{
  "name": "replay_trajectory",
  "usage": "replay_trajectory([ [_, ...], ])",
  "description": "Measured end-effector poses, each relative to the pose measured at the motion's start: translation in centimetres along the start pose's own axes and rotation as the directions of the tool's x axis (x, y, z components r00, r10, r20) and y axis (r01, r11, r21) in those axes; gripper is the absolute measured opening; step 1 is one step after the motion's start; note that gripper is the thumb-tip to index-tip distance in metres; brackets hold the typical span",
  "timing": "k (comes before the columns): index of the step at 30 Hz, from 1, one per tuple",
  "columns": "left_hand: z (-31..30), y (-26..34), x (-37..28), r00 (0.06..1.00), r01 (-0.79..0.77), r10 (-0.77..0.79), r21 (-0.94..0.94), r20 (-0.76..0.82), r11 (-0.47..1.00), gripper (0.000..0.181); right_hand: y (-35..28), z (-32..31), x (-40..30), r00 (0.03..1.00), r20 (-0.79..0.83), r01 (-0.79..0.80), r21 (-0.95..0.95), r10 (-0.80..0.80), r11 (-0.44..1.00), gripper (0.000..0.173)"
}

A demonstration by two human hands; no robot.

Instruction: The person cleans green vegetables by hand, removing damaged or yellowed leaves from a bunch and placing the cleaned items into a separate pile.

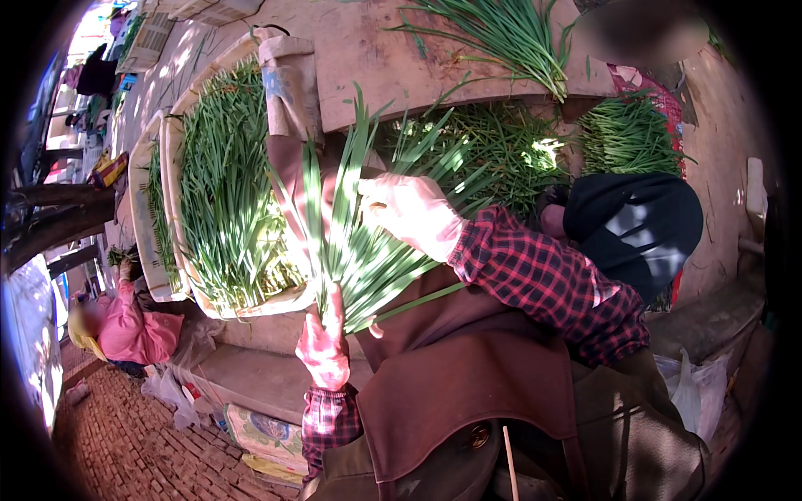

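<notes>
My left hand [324,354] grips the lower ends of a loose bunch of garlic chives [341,269], whose flat green leaves fan upward and to the right. My right hand [410,213] lies over the fanned leaves with its fingers curled. Strong sunlight washes it out, so whether leaves are pinched in it cannot be told. Below the bunch a brown apron [463,401] covers my lap. At the left, close to the bunch, stands a pale plastic crate [250,310] packed with chives [225,163] laid side by side.
A wooden board [363,75] carries another chive bunch [507,44]. Beneath its edge lie loose chive scraps [495,150]. Stacked chives [633,134] sit on a red sack [673,109] at right. A second crate [147,206] adjoins the first. A person in pink [141,329] sits at left.
</notes>
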State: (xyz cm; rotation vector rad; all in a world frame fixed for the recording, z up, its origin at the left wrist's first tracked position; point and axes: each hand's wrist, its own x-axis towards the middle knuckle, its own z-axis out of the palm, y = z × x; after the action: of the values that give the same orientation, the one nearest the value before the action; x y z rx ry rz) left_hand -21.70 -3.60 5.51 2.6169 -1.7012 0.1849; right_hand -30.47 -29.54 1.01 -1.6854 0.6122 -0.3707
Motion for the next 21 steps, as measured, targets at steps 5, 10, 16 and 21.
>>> replay_trajectory([
  [5, -0.1, 0.3, 0.9, 0.998, -0.05, 0.049, -0.02, -0.05, 0.999, 0.07, 5.8, 3.3, 0.7, 0.933, -0.149, 0.318, -0.086, -0.328, 0.944, 0.01],
  [10, -0.5, -0.3, 0.0, 0.993, -0.119, 0.119, 0.012, -0.011, 0.993, 0.068, -0.1, 0.8, -2.1, 0.89, 0.116, 0.203, -0.967, -0.44, 0.154, 0.007],
  [16, -0.6, -1.6, -0.7, 0.974, -0.225, 0.226, -0.029, 0.013, 0.974, 0.063, 1.7, -1.7, -3.8, 0.975, -0.224, -0.056, -0.224, 0.005, 0.973, 0.014],
  [21, 0.2, -2.7, -2.4, 0.967, -0.252, 0.252, -0.006, -0.036, 0.968, 0.063, 0.8, -9.3, -2.0, 0.88, -0.462, 0.028, -0.171, -0.105, 0.985, 0.012],
])
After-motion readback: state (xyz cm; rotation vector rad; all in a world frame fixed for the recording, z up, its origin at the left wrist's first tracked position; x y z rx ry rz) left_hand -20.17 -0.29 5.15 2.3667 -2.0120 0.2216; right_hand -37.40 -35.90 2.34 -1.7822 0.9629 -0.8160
